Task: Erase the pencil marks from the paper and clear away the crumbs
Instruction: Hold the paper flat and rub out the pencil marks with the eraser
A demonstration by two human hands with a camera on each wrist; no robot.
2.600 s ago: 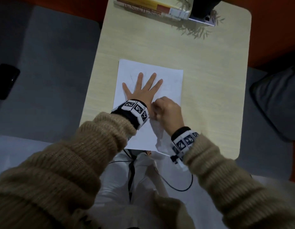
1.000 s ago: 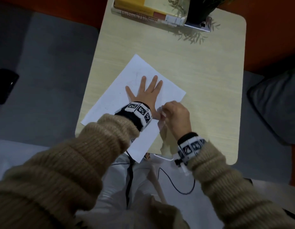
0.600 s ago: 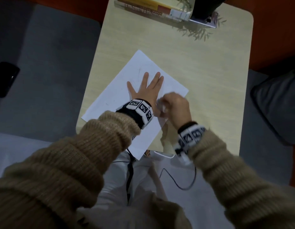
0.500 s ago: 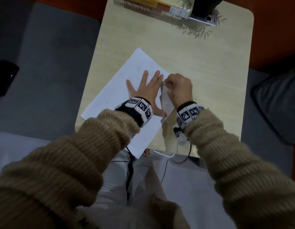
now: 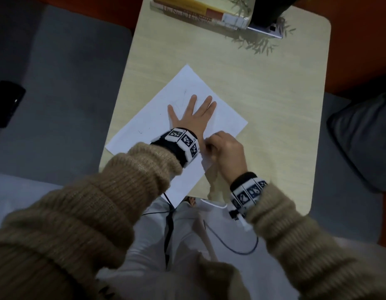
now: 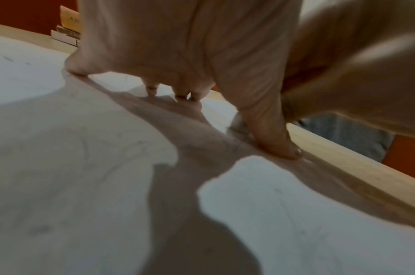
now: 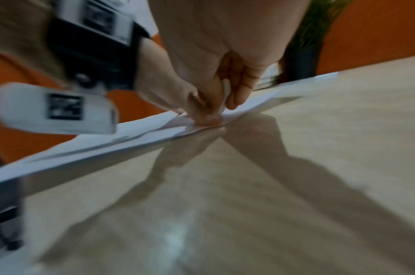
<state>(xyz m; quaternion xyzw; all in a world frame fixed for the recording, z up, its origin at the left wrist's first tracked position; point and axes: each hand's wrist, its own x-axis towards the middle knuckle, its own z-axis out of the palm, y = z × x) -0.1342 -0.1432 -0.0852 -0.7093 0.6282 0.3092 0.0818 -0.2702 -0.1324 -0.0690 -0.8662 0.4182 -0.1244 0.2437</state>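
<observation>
A white paper lies turned at an angle on the pale wooden table, its near corner hanging over the front edge. Faint pencil marks show beyond my left fingertips. My left hand lies flat on the sheet with fingers spread, pressing it down. My right hand is curled just right of the left wrist, on the paper's right part. In the right wrist view it pinches a small white eraser down onto the paper. That view is blurred. No crumbs can be made out.
A stack of books and a dark plant pot stand at the table's far edge. A black flat object lies on the grey seat to the left, and a grey cushion is at the right.
The paper has been turned counter-clockwise under the flat left hand. The right hand went up beside the left fingertips half a second ago and has come back down beside the left wrist.
</observation>
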